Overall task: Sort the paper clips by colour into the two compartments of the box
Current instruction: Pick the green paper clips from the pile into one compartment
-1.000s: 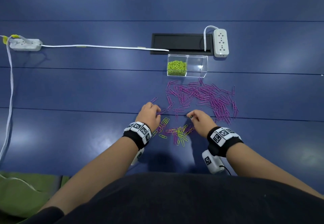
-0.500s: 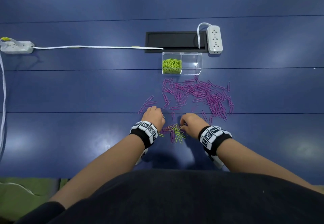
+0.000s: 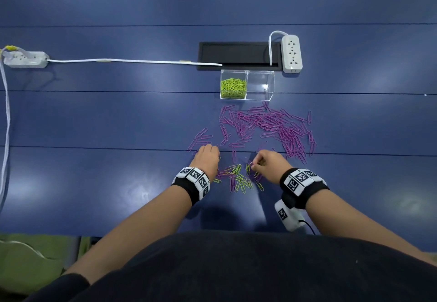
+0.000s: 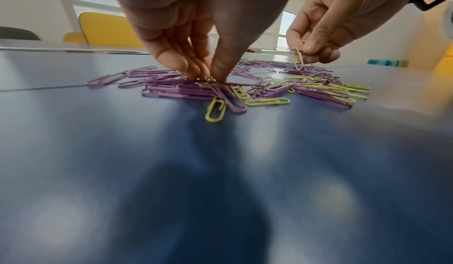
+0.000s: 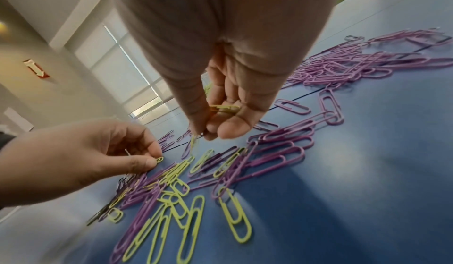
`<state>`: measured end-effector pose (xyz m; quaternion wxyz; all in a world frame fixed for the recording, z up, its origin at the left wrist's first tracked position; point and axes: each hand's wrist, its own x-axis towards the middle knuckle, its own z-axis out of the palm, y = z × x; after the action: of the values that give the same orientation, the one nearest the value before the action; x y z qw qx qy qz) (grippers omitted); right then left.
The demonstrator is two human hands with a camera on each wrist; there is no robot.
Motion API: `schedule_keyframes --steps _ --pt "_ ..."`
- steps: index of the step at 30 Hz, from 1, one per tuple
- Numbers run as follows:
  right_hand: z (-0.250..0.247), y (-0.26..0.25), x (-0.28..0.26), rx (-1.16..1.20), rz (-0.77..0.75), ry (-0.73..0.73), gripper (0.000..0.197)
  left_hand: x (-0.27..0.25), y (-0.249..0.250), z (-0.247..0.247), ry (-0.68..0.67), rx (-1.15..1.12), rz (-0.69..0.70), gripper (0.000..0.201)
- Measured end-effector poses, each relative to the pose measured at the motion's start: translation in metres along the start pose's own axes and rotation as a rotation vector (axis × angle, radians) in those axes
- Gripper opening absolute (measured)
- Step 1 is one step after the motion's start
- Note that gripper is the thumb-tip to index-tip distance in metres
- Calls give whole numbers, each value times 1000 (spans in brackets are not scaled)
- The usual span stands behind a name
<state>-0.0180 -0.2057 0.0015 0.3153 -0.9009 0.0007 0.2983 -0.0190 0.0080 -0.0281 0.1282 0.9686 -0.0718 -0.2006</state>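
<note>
A clear two-compartment box (image 3: 247, 73) stands at the back; its left half holds green clips (image 3: 233, 87), its right half (image 3: 260, 83) holds nothing. Purple clips (image 3: 267, 125) lie spread in front of it. A small mixed pile of green and purple clips (image 3: 238, 180) lies between my hands. My left hand (image 4: 208, 74) reaches down to the table and pinches a green clip (image 5: 159, 159) at the pile's edge. My right hand (image 5: 208, 132) hovers just above the pile, pinching a dangling green clip (image 4: 298, 58) and keeping more green clips (image 5: 225, 108) in its palm.
A black cable tray (image 3: 238, 56) and a white power strip (image 3: 292, 53) sit right behind the box. Another power strip (image 3: 24, 59) with a white cord (image 3: 123, 60) lies at the far left. The table's near edge meets my dark shirt.
Both hands have drawn in over the small mixed pile. The right hand has lifted a green clip off the table; the left has closed on one at the pile's edge.
</note>
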Motion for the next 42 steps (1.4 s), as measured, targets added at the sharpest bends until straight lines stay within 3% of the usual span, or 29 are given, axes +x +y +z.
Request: schedule_keyframes --steps 7,13,18,22,25,30,34,35,38,42 --pt "-2 7 1 75 52 70 2 0 -2 -1 28 65 -25 27" --pt "-8 14 0 -74 82 128 19 0 0 1 -11 134 -49 27" --pt "0 1 6 -186 -114 134 17 0 5 3 -3 205 -27 24" --pt "7 -10 18 -411 -182 142 22 -4 0 -6 43 17 -50 15" --pt "8 -19 24 -481 -198 175 22 -7 -11 -15 89 -196 -189 21" --pt "17 -27 29 -401 -87 94 36 -9 -19 -19 83 -450 -252 25" --pt "19 -31 30 -246 -17 63 16 -8 -19 -18 154 -634 -362 27" --pt "19 -32 30 -223 4 57 23 -8 -19 -17 156 -652 -378 27" --pt "15 -35 28 -142 42 54 25 -7 -17 -21 94 -559 -354 20" --pt "2 -21 26 77 68 82 16 -5 -23 -19 -6 -274 -153 12"
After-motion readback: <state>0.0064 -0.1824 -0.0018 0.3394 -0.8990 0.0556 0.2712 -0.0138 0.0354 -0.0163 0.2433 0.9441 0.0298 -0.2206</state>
